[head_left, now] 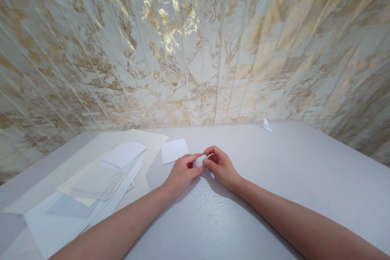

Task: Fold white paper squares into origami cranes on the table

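A small folded piece of white paper (pixel 199 161) is pinched between my two hands, just above the middle of the table. My left hand (pixel 182 172) grips its left side, thumb below and fingers above. On the other side, the thumb and fingertips of my right hand (pixel 222 166) close on its right edge. The fingers partly cover the paper, so its full folded shape is hidden. Just beyond my left hand, a flat white square of paper (pixel 174 151) lies on the table.
Stacked loose sheets (pixel 122 155), some with writing, spread over the left of the white table (pixel 274 195). A small folded white paper figure (pixel 267 125) stands near the back right edge. Behind the table hangs a white and gold patterned curtain (pixel 195 48).
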Demonstrator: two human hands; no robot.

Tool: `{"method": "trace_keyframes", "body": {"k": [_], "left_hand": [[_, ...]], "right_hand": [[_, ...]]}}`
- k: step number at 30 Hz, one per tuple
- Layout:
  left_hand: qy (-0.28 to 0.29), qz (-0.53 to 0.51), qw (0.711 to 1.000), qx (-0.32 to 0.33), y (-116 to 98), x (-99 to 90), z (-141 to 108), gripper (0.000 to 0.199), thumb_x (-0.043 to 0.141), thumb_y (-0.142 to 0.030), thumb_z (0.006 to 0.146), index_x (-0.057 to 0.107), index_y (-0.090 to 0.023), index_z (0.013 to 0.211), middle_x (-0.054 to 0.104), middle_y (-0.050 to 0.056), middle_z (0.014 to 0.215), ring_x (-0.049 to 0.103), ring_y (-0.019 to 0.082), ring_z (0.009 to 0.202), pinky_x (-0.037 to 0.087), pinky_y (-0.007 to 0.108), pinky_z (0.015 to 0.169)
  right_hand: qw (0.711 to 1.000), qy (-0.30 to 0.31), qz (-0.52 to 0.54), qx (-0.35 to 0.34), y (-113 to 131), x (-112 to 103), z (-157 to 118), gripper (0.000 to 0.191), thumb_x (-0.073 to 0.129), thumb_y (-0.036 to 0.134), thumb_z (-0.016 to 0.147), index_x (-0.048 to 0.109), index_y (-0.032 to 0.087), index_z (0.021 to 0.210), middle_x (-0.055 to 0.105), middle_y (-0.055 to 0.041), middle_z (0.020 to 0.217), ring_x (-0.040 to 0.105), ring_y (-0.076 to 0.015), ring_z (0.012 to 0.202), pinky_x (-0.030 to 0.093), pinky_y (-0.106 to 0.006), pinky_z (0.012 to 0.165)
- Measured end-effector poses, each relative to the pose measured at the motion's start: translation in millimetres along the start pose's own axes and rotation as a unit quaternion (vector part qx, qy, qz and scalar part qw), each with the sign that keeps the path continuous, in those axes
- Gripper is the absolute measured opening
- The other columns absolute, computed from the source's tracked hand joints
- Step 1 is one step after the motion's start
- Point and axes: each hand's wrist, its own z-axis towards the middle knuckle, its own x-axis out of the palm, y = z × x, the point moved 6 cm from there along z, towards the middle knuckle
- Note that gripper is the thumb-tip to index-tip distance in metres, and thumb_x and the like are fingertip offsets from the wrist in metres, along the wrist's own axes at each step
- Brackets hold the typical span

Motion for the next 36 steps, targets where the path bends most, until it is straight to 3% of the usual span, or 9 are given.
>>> {"method": "trace_keyframes", "body": {"k": [6, 13, 21, 27, 32, 36], "left_hand": [[0.005, -0.036, 0.999, -0.017, -0.8, 0.8, 0.5, 0.040, 0.060, -0.018, 0.062, 0.068, -0.014, 0.101, 0.055, 0.000, 0.067, 0.044, 0.010, 0.056, 0.034, 0.023, 0.054], [0.004, -0.062, 0.998, -0.033, 1.9, 0.4, 1.3, 0.040, 0.060, -0.019, 0.062, 0.068, -0.010, 0.101, 0.051, -0.002, 0.060, 0.043, 0.010, 0.052, 0.034, 0.025, 0.053], [0.007, -0.091, 0.995, -0.026, 1.8, 2.8, 1.3, 0.033, 0.061, -0.019, 0.062, 0.070, -0.012, 0.093, 0.057, 0.000, 0.064, 0.045, 0.009, 0.053, 0.035, 0.023, 0.052], [-0.069, -0.142, 0.986, -0.046, 9.2, -1.9, 2.9, 0.032, 0.066, -0.016, 0.054, 0.066, -0.011, 0.086, 0.061, 0.000, 0.064, 0.051, 0.010, 0.053, 0.042, 0.024, 0.055], [-0.049, -0.081, 0.995, -0.018, 7.3, 0.2, 2.8, 0.014, 0.066, -0.020, 0.057, 0.059, -0.014, 0.067, 0.052, -0.005, 0.054, 0.044, 0.008, 0.046, 0.035, 0.020, 0.045], [-0.014, -0.043, 0.999, -0.022, 8.5, 4.2, 2.4, 0.011, 0.062, -0.018, 0.058, 0.057, -0.015, 0.067, 0.050, -0.007, 0.052, 0.039, 0.006, 0.044, 0.030, 0.018, 0.043]], "right_hand": [[1.000, -0.009, 0.005, -0.008, 1.7, -1.2, -1.4, 0.018, 0.060, 0.024, 0.068, 0.050, 0.020, 0.081, 0.049, 0.0073, 0.052, 0.042, -0.0080, 0.046, 0.030, -0.020, 0.044], [0.991, -0.023, -0.029, -0.131, 12.2, -3.8, -2.7, 0.007, 0.060, 0.018, 0.068, 0.056, 0.019, 0.073, 0.052, -0.0006, 0.085, 0.049, -0.0099, 0.064, 0.039, -0.024, 0.057], [0.998, -0.009, -0.023, -0.049, 1.1, -2.5, -1.0, 0.013, 0.059, 0.022, 0.069, 0.051, 0.019, 0.080, 0.049, 0.0052, 0.061, 0.045, -0.0089, 0.052, 0.035, -0.022, 0.048], [0.999, -0.010, 0.032, -0.022, -1.8, -2.1, 1.2, 0.031, 0.066, 0.027, 0.064, 0.051, 0.020, 0.091, 0.054, 0.0013, 0.081, 0.050, -0.0088, 0.058, 0.041, -0.023, 0.052], [1.000, 0.023, 0.002, 0.000, -2.8, 3.6, 0.5, 0.019, 0.065, 0.031, 0.063, 0.055, 0.016, 0.070, 0.052, 0.0028, 0.060, 0.048, -0.0107, 0.057, 0.038, -0.026, 0.056], [1.000, 0.016, -0.001, 0.012, -2.5, 3.7, -0.6, 0.022, 0.065, 0.034, 0.063, 0.052, 0.017, 0.067, 0.051, 0.0038, 0.058, 0.045, -0.0098, 0.053, 0.036, -0.024, 0.053]]}}
